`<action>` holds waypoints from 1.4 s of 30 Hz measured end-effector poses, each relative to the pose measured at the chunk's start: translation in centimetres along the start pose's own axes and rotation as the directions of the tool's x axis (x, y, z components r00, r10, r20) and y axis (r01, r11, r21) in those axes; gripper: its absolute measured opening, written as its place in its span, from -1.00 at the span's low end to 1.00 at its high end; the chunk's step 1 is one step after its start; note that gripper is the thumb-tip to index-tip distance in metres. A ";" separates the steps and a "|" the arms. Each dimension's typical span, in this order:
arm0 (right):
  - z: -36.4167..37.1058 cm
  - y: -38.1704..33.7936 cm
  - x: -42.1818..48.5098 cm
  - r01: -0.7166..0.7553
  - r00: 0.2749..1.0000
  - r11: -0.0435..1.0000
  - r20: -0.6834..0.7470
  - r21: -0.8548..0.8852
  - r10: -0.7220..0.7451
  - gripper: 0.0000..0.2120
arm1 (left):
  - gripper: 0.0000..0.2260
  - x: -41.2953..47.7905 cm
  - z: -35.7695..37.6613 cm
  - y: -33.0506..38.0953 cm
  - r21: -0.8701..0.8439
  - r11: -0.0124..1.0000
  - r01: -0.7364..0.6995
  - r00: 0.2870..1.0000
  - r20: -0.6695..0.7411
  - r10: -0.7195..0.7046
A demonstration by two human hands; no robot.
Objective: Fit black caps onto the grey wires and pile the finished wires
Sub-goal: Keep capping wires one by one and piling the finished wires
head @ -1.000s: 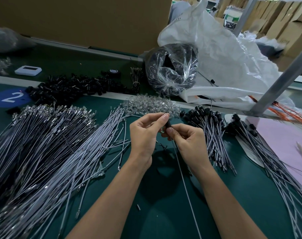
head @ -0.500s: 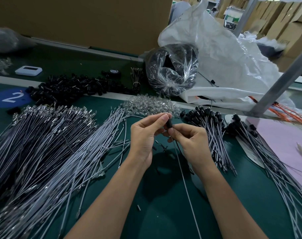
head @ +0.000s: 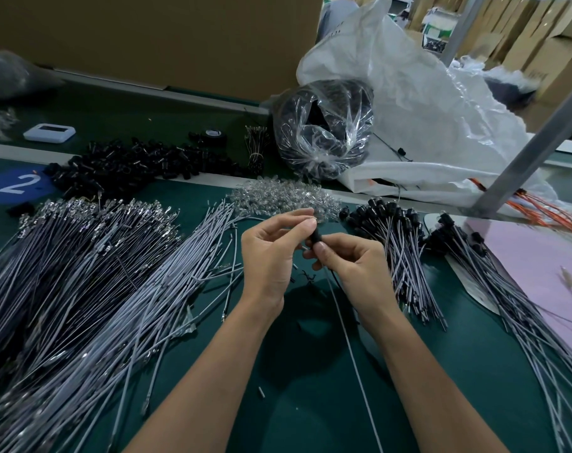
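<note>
A small black cap [head: 316, 237] sits between my two hands at the middle of the green table. My left hand [head: 273, 256] pinches the cap from the left with thumb and forefinger. My right hand [head: 350, 266] pinches the grey wire [head: 346, 338] just below the cap; the wire trails down toward me. Bare grey wires [head: 91, 289] lie in a wide heap on the left. Capped wires [head: 399, 250] are piled to the right, with a second capped pile [head: 494, 289] further right. Loose black caps [head: 131, 165] lie along the far left.
A heap of clear small parts [head: 284, 199] lies just beyond my hands. A clear bag of black parts [head: 324, 132] and a large white sack [head: 425, 109] stand at the back. A metal post [head: 533, 148] slants at right above a pink sheet [head: 539, 256] and orange wires [head: 552, 207].
The cap has come up clear between my fingertips, and both hands have lifted slightly. The piles have not moved.
</note>
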State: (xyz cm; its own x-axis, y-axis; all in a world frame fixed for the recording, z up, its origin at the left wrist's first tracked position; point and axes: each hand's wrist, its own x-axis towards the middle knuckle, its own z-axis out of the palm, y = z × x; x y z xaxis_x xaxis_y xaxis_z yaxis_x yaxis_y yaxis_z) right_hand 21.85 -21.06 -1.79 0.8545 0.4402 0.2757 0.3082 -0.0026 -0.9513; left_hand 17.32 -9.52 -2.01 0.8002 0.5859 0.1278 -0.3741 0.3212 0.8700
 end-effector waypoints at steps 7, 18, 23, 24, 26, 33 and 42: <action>-0.3 0.0 0.2 0.053 0.997 0.998 -0.061 -0.026 -0.054 -0.92 | -0.86 -0.5 0.5 -0.6 -0.016 0.996 0.089 0.989 0.121 -0.086; 0.3 0.9 0.2 0.071 0.993 0.995 -0.086 -0.073 -0.077 -0.91 | -0.91 -0.6 1.0 -0.6 -0.037 0.998 0.048 0.991 0.127 -0.043; 1.1 1.1 0.0 0.059 0.995 0.998 -0.080 -0.010 -0.060 -0.92 | -0.88 -0.7 0.9 -0.6 -0.094 0.994 0.060 0.994 0.095 -0.051; 1.2 1.1 0.1 0.053 0.996 0.999 -0.074 0.004 -0.053 -0.92 | -0.88 -0.7 0.9 -0.5 -0.093 0.993 0.066 0.994 0.094 -0.057; 1.1 1.1 0.1 0.036 0.998 0.999 -0.057 0.037 -0.034 -0.90 | -0.89 -0.7 0.8 -0.4 -0.083 0.994 0.078 0.993 0.100 -0.069; 0.7 1.0 0.0 0.055 0.995 0.997 -0.091 0.048 -0.050 -0.91 | -0.83 -0.4 0.9 0.0 -0.019 0.994 0.104 0.979 0.180 -0.099; 0.7 0.8 -0.1 0.050 0.997 0.996 -0.065 0.076 -0.045 -0.91 | -0.95 -0.4 0.5 -0.1 0.075 0.997 0.033 0.988 0.151 -0.044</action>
State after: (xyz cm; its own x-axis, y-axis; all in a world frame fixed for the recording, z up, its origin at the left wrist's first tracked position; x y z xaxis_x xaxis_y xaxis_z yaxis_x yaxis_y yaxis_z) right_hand 21.70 -20.45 -2.69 0.8649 0.3808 0.3270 0.3181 0.0880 -0.9440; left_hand 17.29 -10.11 -1.91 0.8775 0.4519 0.1602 -0.3115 0.2833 0.9070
